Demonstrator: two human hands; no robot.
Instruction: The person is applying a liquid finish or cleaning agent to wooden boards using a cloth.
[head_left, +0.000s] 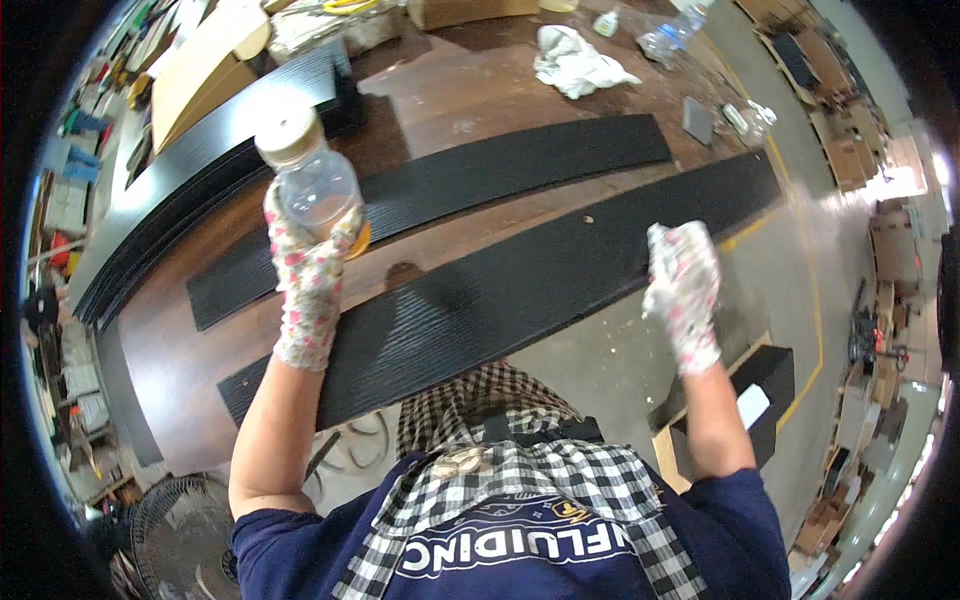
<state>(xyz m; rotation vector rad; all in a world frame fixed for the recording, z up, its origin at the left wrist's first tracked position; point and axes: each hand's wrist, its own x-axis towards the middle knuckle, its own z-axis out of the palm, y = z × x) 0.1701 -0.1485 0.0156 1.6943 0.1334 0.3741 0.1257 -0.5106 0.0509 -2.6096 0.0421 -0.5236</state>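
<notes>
My left hand (308,270), in a floral work glove, is raised and grips a clear plastic bottle (310,175) with a pale cap and an orange base. My right hand (682,285), also gloved, is closed around a white rag (672,245) just above the near end of a long black grooved board (500,300). That board lies diagonally on the brown workbench (470,95). A second black board (480,175) lies parallel behind it.
A stack of black boards (180,190) lies at the left. A crumpled white cloth (575,62), plastic bottles (670,35) and cardboard (200,70) sit at the bench's far end. A fan (180,535) stands lower left, a black box (760,385) on the floor at right.
</notes>
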